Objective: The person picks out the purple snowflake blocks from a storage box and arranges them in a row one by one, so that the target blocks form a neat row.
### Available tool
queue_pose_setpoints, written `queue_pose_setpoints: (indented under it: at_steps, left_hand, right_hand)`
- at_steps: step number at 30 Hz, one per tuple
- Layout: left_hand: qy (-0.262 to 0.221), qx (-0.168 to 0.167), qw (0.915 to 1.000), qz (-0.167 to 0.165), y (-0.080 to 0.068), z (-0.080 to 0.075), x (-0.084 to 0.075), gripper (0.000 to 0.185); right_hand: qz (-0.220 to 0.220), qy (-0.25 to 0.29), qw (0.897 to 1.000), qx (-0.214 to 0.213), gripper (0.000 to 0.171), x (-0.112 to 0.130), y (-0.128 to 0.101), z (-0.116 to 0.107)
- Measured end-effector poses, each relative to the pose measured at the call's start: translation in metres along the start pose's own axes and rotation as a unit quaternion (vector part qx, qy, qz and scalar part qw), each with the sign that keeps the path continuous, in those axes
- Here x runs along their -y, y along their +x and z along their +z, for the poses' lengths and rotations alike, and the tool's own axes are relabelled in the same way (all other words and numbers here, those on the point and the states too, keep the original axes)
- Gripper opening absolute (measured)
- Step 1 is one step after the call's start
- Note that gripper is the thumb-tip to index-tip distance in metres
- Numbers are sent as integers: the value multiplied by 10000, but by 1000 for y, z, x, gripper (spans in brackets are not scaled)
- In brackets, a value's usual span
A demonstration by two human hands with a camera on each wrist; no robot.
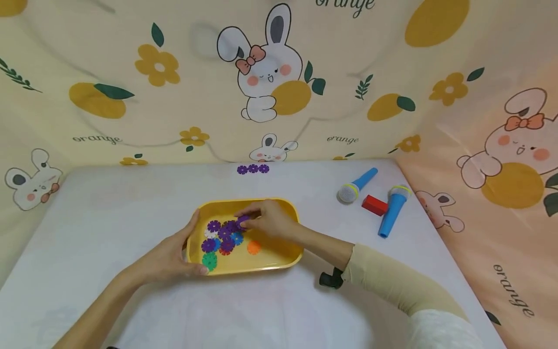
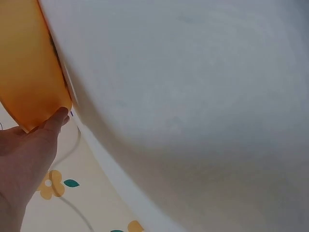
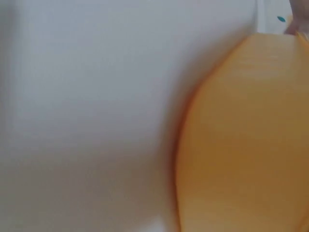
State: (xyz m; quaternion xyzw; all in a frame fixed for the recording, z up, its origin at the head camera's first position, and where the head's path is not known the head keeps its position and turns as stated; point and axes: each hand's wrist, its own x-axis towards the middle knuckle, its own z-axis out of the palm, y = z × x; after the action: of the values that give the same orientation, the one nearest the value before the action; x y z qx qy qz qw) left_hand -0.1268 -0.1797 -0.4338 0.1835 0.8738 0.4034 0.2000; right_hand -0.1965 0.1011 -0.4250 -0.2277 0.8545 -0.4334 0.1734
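A yellow tray (image 1: 279, 254) stands on the white table, its left end in the grip of my left hand (image 1: 167, 256), thumb over the near corner. The left wrist view has the same hand (image 2: 36, 152) at the tray's outer wall (image 2: 31, 72). Inside, toward the left, lies a heap of notched plastic discs: several purple ones (image 1: 209, 245), a green one (image 1: 209, 261), an orange one (image 1: 254, 247), plus blue, white and red. My right hand (image 1: 272, 222) reaches over the tray and pinches a purple disc (image 1: 242, 222) above the heap's right side.
Three purple discs (image 1: 253, 168) sit in a row at the table's back edge. On the right are two blue toy microphones (image 1: 364, 180) (image 1: 392, 213) with a red block (image 1: 375, 205) between them. Printed cloth walls (image 1: 174, 106) border the table.
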Motion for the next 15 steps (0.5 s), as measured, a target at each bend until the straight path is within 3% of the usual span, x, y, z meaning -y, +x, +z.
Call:
queue_pose_setpoints:
  at_steps: [8, 15]
  left_hand:
    - [9, -7, 10000, 15, 2, 1, -1, 133]
    - [-52, -50, 10000, -38, 1, 0, -1, 134]
  right_hand:
    - [120, -27, 9996, -270, 37, 1, 2, -39]
    - [242, -77, 9961, -849, 36, -13, 18, -72]
